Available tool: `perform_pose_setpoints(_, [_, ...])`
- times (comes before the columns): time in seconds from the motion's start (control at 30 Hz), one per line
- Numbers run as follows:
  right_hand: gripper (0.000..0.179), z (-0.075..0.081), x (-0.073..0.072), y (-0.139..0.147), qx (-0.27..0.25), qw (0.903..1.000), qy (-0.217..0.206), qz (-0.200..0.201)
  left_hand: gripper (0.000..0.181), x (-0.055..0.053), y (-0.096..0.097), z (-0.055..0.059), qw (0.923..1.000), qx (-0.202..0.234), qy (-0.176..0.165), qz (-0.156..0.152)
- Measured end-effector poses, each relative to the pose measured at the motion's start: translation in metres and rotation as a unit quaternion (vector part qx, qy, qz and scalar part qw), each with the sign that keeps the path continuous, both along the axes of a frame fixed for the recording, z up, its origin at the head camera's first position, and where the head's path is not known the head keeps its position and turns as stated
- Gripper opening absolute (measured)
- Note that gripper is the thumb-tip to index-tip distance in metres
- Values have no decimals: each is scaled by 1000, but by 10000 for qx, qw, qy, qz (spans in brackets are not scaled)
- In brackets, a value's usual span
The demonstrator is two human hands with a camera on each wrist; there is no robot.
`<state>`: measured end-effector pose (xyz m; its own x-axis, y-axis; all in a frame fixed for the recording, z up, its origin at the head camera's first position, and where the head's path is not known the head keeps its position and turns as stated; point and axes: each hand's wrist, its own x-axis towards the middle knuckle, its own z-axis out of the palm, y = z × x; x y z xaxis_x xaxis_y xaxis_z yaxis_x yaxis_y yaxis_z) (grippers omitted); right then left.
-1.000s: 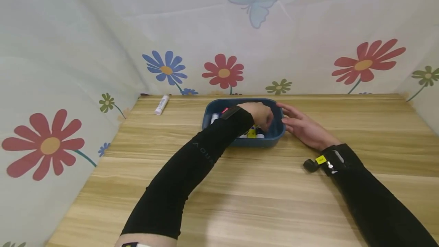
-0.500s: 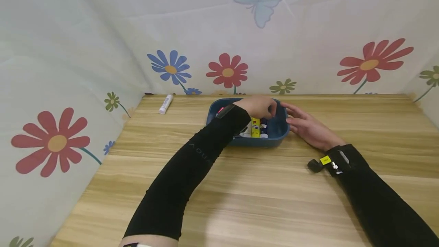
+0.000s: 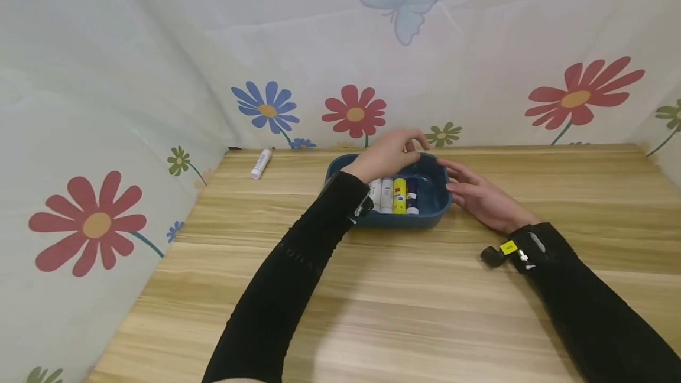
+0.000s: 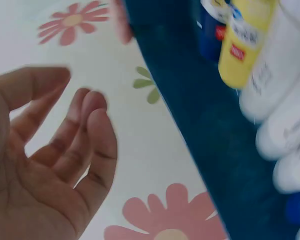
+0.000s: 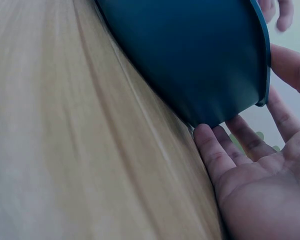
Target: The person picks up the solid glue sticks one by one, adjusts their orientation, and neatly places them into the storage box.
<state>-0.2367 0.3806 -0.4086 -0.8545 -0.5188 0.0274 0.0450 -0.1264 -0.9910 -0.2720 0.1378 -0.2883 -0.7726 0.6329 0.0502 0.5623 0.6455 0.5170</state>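
Note:
A dark blue box stands on the table with a row of glue sticks inside. Visible among them are a dark blue glue stick, a yellow glue stick and white glue sticks; my left forearm hides the box's left part. Over the back rim hovers my left hand, fingers loosely bent; the left wrist view shows nothing between them. My right hand touches the box's right end with extended fingers, one near the rim and others low on the wall in the right wrist view.
One white glue stick lies apart on the wooden table, at the back left. A flower-printed cloth hangs behind the table's back edge and along its left side.
My left hand has risen from inside the box to above its back rim, uncovering more of the glue sticks. The right hand keeps its place at the box's right end.

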Motion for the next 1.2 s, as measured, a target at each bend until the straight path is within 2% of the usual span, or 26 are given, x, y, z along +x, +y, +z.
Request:
perform_pose_setpoints(0.13, [58,1,0,-1,82,10000,20,-20,30,5,-9,-2,9985,501,146,155])
perform_pose_setpoints(0.4, [58,0,-1,0,45,9999,91,16,33,11,-21,2,9937,999,198,458])
perform_pose_setpoints(0.8, [58,2,1,0,42,10000,64,-37,27,7,-55,-1,9767,2003,317,702])
perform_pose_setpoints(1.2, [58,0,1,-3,-28,9999,142,-47,28,6,-78,-4,9721,2149,268,904])
